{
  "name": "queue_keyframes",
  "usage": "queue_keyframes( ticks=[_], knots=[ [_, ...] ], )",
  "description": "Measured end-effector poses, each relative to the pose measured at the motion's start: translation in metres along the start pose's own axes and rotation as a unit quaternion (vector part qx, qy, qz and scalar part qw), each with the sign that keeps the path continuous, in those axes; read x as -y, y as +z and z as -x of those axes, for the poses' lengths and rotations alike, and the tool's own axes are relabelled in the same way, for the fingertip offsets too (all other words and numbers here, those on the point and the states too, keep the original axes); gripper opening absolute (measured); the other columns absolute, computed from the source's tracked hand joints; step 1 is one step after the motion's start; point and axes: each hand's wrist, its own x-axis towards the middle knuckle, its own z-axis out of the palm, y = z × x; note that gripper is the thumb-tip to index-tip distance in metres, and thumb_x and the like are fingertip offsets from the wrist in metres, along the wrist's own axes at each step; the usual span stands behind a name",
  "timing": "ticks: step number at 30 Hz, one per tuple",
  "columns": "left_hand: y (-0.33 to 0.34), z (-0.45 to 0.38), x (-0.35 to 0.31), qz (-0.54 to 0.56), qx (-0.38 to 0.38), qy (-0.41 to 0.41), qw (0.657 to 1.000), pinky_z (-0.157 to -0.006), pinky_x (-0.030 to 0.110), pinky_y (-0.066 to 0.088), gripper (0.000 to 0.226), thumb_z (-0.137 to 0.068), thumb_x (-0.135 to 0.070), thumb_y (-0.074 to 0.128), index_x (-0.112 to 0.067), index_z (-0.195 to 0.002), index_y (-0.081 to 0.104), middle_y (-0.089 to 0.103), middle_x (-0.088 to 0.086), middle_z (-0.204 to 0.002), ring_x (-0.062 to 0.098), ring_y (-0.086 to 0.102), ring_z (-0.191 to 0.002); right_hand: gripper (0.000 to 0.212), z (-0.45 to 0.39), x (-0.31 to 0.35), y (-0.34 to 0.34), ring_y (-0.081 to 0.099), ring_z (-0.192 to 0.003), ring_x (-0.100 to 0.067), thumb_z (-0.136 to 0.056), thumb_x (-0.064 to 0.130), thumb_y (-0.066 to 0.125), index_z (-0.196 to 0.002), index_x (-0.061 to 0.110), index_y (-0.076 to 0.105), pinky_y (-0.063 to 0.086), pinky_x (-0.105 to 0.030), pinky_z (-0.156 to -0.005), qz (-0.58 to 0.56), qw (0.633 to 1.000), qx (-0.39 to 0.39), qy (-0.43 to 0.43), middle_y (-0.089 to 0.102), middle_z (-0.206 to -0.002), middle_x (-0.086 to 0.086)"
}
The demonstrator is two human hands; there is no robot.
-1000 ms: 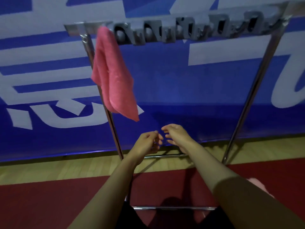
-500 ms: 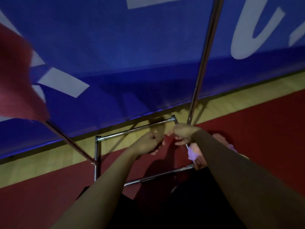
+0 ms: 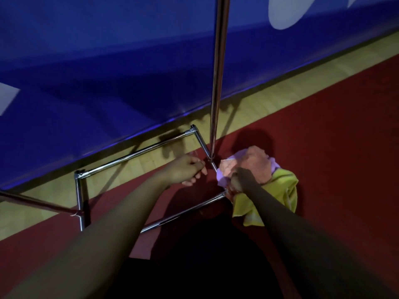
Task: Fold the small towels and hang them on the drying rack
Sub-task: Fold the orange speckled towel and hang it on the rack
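Observation:
A pile of small towels lies on the red floor beside the rack's right foot: an orange towel (image 3: 255,164) on top, a purple one (image 3: 222,178) under it, a yellow-green one (image 3: 280,190) at the near side. My right hand (image 3: 239,180) is down on the pile with its fingers curled into the cloth at the orange towel's near edge. My left hand (image 3: 185,170) hovers just left of the pile, fingers loosely curled, holding nothing. The chrome drying rack (image 3: 217,83) shows its right upright and floor frame. Its top bar is out of view.
A blue banner (image 3: 108,72) stands right behind the rack. A strip of pale wood floor (image 3: 280,100) runs between the banner and the red floor (image 3: 345,147). The rack's floor bars (image 3: 133,155) lie between my arms and the banner.
The view has tilted down from the rack's top and the hung pink towel to the floor. Both hands have dropped, and my right hand has reached the towel pile.

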Motion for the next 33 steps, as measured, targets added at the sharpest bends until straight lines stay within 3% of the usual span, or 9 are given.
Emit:
queue_keyframes(
  ticks=[3,5,12,16,18,22,25,30,33],
  knots=[
    [0.008,-0.014,-0.001,-0.001,0.023,-0.007,1.0,-0.051,0.018,0.049,0.036,-0.112,-0.031,0.042,-0.016,-0.092,0.068,0.057,0.0,-0.074,0.01,0.053,-0.058,0.033,-0.023,-0.027,0.001,0.067,-0.059,-0.023,-0.074,0.022,0.046,-0.067,0.01,0.076,0.057,-0.036,-0.049,0.0,0.998,0.024,-0.057,0.067,-0.07,-0.011],
    [0.012,-0.02,-0.002,-0.006,0.039,-0.009,0.999,-0.054,0.018,0.05,0.035,-0.112,-0.03,0.042,-0.017,-0.091,0.067,0.058,-0.001,-0.074,0.009,0.053,-0.059,0.026,-0.023,-0.03,0.002,0.066,-0.06,-0.016,-0.074,0.018,0.05,-0.075,0.022,0.075,0.057,-0.034,-0.046,-0.026,0.996,0.04,-0.073,0.063,-0.069,-0.005],
    [0.002,-0.035,-0.003,-0.008,0.053,-0.023,0.998,-0.06,0.02,0.053,0.033,-0.113,-0.03,0.04,-0.012,-0.105,0.067,0.064,0.001,-0.082,0.01,0.057,-0.064,0.027,-0.069,-0.052,0.034,0.075,-0.065,-0.033,-0.065,0.02,0.052,-0.057,0.009,0.074,0.027,-0.083,-0.041,0.207,0.961,0.003,-0.183,0.073,-0.066,-0.013],
    [-0.002,-0.038,0.007,-0.009,0.064,-0.039,0.997,-0.059,0.019,0.053,0.033,-0.113,-0.028,0.041,-0.011,-0.107,0.068,0.065,0.002,-0.084,0.011,0.059,-0.067,0.028,-0.059,-0.035,0.008,0.073,-0.097,-0.028,-0.088,0.021,0.058,-0.094,0.003,0.079,0.052,-0.065,-0.085,0.303,0.95,0.079,0.0,0.075,-0.097,-0.013],
    [-0.002,-0.038,0.009,-0.009,0.07,-0.045,0.996,-0.056,0.018,0.05,0.031,-0.113,-0.027,0.041,-0.011,-0.107,0.067,0.065,0.002,-0.085,0.011,0.059,-0.068,0.027,-0.066,-0.037,0.017,0.074,-0.076,-0.028,-0.062,0.028,0.087,-0.073,0.005,0.078,0.058,-0.051,-0.064,0.294,0.951,0.084,-0.042,0.073,-0.076,-0.011],
    [0.002,-0.038,0.006,-0.031,0.077,-0.045,0.996,-0.056,0.021,0.04,0.03,-0.113,-0.026,0.039,-0.012,-0.112,0.066,0.066,0.001,-0.087,0.011,0.06,-0.07,0.026,-0.114,-0.084,0.045,0.061,-0.039,-0.016,-0.058,0.022,0.06,-0.034,0.013,0.059,0.05,-0.032,-0.039,0.304,0.927,-0.031,-0.216,0.054,-0.039,0.001],
    [0.005,-0.037,0.004,-0.053,0.086,-0.039,0.994,-0.057,0.024,0.034,0.029,-0.113,-0.025,0.038,-0.014,-0.113,0.065,0.067,0.0,-0.088,0.007,0.064,-0.07,0.026,-0.118,-0.093,0.044,0.067,-0.053,-0.018,-0.049,0.029,0.093,-0.051,0.016,0.071,0.056,-0.027,-0.054,0.229,0.967,-0.017,-0.112,0.064,-0.053,0.002],
    [0.01,-0.035,0.001,-0.067,0.096,-0.032,0.993,-0.054,0.024,0.033,0.029,-0.113,-0.025,0.039,-0.015,-0.111,0.066,0.07,0.002,-0.093,-0.001,0.062,-0.063,0.032,-0.054,-0.029,0.015,0.069,-0.102,-0.03,-0.096,0.022,0.066,-0.117,-0.002,0.068,0.056,-0.037,-0.086,0.082,0.995,-0.05,0.005,0.068,-0.117,-0.02],
    [0.006,-0.028,-0.004,-0.046,0.098,-0.048,0.993,-0.063,0.023,0.048,0.03,-0.113,-0.028,0.039,-0.016,-0.11,0.066,0.069,-0.002,-0.088,0.009,0.064,-0.073,0.044,-0.028,-0.012,-0.001,0.063,-0.063,-0.011,-0.101,0.015,0.06,-0.139,-0.003,0.053,0.044,-0.01,-0.041,-0.08,0.99,-0.031,0.112,0.062,-0.129,-0.019]
  ],
)
